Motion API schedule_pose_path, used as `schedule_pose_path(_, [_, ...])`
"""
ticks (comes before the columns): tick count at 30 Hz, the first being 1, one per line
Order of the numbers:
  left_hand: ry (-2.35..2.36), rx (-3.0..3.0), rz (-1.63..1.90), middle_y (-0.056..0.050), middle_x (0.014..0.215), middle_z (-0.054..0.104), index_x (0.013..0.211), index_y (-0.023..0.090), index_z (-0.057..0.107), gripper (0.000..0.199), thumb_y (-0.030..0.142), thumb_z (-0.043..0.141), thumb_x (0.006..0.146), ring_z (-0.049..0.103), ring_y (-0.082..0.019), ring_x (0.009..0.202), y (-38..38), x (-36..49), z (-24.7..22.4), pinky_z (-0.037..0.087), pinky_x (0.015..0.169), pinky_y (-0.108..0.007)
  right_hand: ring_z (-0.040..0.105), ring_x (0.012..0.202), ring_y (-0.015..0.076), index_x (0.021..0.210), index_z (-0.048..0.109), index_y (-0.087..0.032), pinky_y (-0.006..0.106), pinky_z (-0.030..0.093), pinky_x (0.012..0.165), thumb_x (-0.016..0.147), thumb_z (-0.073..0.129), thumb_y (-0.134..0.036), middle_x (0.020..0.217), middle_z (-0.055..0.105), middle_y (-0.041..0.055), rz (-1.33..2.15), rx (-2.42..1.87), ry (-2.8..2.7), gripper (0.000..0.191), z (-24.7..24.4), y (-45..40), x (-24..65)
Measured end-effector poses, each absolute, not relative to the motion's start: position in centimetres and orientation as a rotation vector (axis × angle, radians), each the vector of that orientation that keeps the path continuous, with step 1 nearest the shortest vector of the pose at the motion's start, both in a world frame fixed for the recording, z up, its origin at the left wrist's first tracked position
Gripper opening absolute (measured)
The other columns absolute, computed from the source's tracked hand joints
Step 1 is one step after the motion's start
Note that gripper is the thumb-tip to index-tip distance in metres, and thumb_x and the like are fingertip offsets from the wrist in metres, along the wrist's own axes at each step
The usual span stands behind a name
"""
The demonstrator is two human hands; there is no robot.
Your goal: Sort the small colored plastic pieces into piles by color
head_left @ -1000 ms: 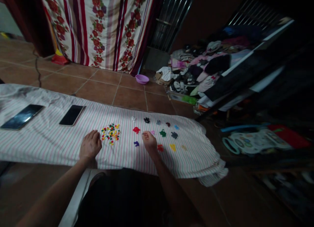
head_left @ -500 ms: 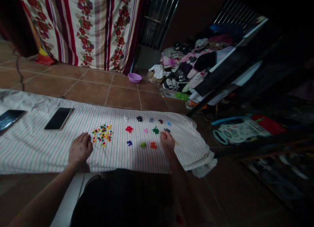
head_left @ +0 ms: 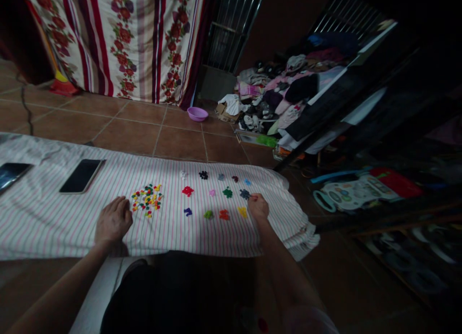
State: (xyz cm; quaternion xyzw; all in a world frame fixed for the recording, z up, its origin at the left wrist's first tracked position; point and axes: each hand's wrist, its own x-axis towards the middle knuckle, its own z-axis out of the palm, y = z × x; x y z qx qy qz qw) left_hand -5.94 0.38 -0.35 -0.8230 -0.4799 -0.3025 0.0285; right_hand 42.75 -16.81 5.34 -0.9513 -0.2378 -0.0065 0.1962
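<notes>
My left hand lies flat on the striped cloth, its fingers stretched out beside a mixed pile of small coloured pieces. My right hand is closed in a pinch at the right edge of a dark grey cluster; anything between its fingertips is too small to make out. Close by lie a yellow cluster, a dark green cluster and an orange cluster. Further left are red, lime green and dark blue clusters. Black pieces sit in the far row.
Two dark-screened phones, one a black phone, lie on the cloth's left part. Beyond it, a purple basin stands on the tiled floor, near a heap of clothes. A toy panel is at the right.
My right hand has moved right, from beside the dark green cluster to the far side of the dark grey one, uncovering the yellow cluster. The left hand rests in the same place.
</notes>
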Motion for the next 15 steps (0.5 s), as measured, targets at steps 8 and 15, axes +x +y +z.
schedule_pose_path(8, [-1.448, -2.556, -0.942, -0.020, 0.117, 0.069, 0.104, 0.015, 0.061, 0.029, 0.024, 0.043, 0.084, 0.063, -0.032, 0.114, 0.5, -6.0, -0.3, 0.049, 0.100, -0.050, 0.069, 0.093, 0.0241, 0.110, 0.074, -0.015, 0.030, 0.048, 0.079, 0.089, 0.047, -0.017, 0.101, 0.075, 0.0129, 0.020, -2.694, -0.715, 0.034, 4.8, -15.8, 44.4])
schedule_pose_path(15, [-1.458, -2.554, -0.929, -0.019, 0.116, 0.069, 0.105, 0.014, 0.062, 0.029, 0.024, 0.042, 0.085, 0.063, -0.032, 0.116, 0.5, -6.1, -0.3, 0.048, 0.101, -0.049, 0.068, 0.106, 0.0217, 0.111, 0.075, -0.014, 0.028, 0.048, 0.094, 0.085, 0.047, -0.010, 0.113, 0.074, 0.0115, 0.035, -2.621, -0.787, 0.038, 3.6, -15.9, 44.3])
